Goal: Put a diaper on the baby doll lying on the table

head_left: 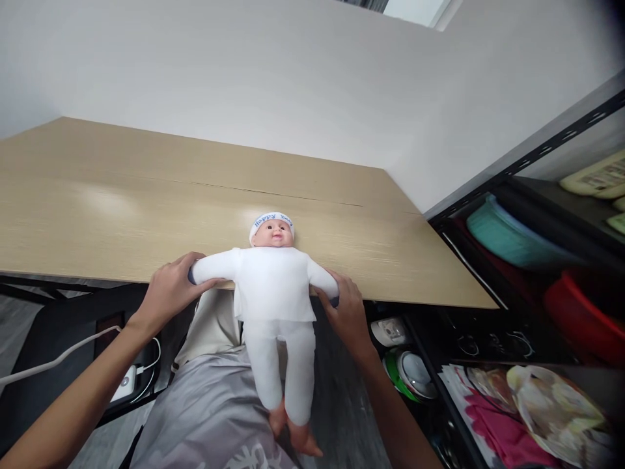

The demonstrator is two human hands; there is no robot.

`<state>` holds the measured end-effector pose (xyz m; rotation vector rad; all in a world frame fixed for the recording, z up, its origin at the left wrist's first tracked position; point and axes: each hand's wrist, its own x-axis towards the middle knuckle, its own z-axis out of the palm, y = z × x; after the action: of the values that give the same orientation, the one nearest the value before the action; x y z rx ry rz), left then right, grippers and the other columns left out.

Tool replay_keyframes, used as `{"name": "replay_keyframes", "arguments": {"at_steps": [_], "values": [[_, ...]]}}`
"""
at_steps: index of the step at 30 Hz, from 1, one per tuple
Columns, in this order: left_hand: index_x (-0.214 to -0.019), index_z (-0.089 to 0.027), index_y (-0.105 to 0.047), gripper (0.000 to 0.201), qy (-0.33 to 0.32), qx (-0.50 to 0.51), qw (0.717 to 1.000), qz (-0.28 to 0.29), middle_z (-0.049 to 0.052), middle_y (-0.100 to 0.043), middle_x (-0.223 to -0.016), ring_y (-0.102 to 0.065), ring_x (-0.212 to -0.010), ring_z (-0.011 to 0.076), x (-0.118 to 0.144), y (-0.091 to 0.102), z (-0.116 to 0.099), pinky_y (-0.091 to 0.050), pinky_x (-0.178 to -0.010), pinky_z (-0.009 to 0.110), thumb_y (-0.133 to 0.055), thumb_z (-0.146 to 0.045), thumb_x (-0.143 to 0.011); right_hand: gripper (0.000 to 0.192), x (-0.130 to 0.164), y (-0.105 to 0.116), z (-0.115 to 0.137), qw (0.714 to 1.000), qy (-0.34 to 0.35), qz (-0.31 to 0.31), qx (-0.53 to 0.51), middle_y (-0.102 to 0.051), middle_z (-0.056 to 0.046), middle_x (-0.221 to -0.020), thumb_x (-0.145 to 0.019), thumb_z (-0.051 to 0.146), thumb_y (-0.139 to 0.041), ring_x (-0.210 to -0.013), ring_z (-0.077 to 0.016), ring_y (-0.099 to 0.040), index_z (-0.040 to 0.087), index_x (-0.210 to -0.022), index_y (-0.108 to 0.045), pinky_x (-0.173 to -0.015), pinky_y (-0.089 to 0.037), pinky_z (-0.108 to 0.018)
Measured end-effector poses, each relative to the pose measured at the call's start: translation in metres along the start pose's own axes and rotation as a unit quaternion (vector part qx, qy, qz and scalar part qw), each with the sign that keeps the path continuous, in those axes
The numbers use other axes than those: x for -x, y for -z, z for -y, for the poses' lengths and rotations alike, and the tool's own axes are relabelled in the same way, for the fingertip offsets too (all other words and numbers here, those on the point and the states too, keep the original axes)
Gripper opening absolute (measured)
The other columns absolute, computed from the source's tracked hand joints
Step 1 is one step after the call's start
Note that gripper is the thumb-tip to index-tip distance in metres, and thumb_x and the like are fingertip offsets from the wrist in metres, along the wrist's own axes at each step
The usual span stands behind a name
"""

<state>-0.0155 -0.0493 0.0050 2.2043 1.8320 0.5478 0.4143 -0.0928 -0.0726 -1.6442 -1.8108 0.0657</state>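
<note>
My left hand (170, 286) and right hand (347, 309) grip both arms (215, 266) of a smiling, white-clothed baby doll (276, 286) with blue-lettered headband (270, 219).

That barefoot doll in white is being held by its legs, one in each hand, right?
Not the legs: the head view shows the barefoot doll in white held by its arms, one in the left hand, one in the right hand.

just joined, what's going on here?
A person has a doll by both arms, the left hand and right hand on one each. It faces the camera in a white outfit at the table's near edge, legs below that edge, feet bare.
</note>
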Motion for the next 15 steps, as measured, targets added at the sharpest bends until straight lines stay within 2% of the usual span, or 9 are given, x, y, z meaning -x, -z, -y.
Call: {"name": "replay_keyframes", "arguments": {"at_steps": [6, 10, 15], "values": [[-0.137, -0.025, -0.067, 0.078, 0.044, -0.019, 0.999, 0.014, 0.011, -0.085, -0.120, -0.079, -0.107, 0.0365, -0.018, -0.007, 0.004, -0.049, -0.080, 0.033, -0.064, -0.089, -0.093, 0.060, -0.009, -0.004, -0.007, 1.000, 0.007, 0.013, 0.004, -0.073, -0.017, -0.140, -0.114, 0.068, -0.048, -0.129, -0.0369, -0.065, 0.021, -0.149, -0.060, -0.112, -0.052, -0.056], [-0.131, -0.021, -0.069, 0.087, 0.046, -0.045, 0.998, 0.007, 0.016, -0.084, -0.113, -0.078, -0.103, 0.0383, -0.046, -0.019, 0.016, -0.050, -0.078, 0.036, -0.053, -0.098, -0.092, 0.063, -0.035, -0.017, -0.016, 0.999, 0.022, 0.021, 0.014, -0.075, -0.019, -0.130, -0.115, 0.070, -0.042, -0.120, -0.0372, -0.068, 0.017, -0.141, -0.064, -0.105, -0.054, -0.053], [-0.124, -0.022, -0.069, 0.090, 0.020, -0.063, 0.997, -0.029, 0.017, -0.083, -0.109, -0.078, -0.101, 0.0412, -0.084, -0.032, 0.033, -0.051, -0.078, 0.041, -0.046, -0.102, -0.091, 0.065, -0.073, -0.040, -0.027, 0.999, 0.033, 0.021, 0.033, -0.076, -0.019, -0.128, -0.114, 0.071, -0.042, -0.118, -0.0383, -0.068, 0.017, -0.141, -0.065, -0.103, -0.053, -0.051]]}}
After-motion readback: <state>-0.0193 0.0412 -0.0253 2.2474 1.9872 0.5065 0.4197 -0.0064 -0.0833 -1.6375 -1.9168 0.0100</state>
